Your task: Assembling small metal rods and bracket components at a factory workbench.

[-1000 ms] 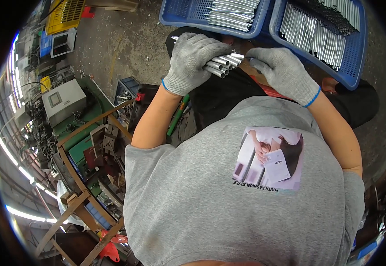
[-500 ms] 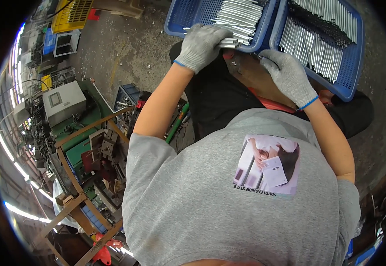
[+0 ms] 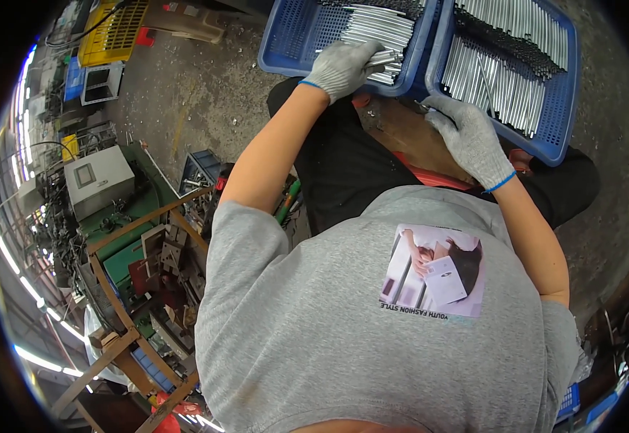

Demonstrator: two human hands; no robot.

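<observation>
over the blue crate (image 3: pixel 285 43), the gloved left hand (image 3: pixel 341 66) grips metal tubes (image 3: pixel 385 59) pointing right.

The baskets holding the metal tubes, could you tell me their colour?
Blue, both baskets; the head view shows it clearly.

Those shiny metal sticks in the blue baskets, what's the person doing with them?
A person wearing grey knit gloves is handling thin metal tubes. The left hand grips a small bunch of tubes over the left blue basket, which already holds a pile of them. The right hand rests at the near edge of the right blue basket, which is filled with rows of the same tubes. Whether it holds anything cannot be seen.
</observation>
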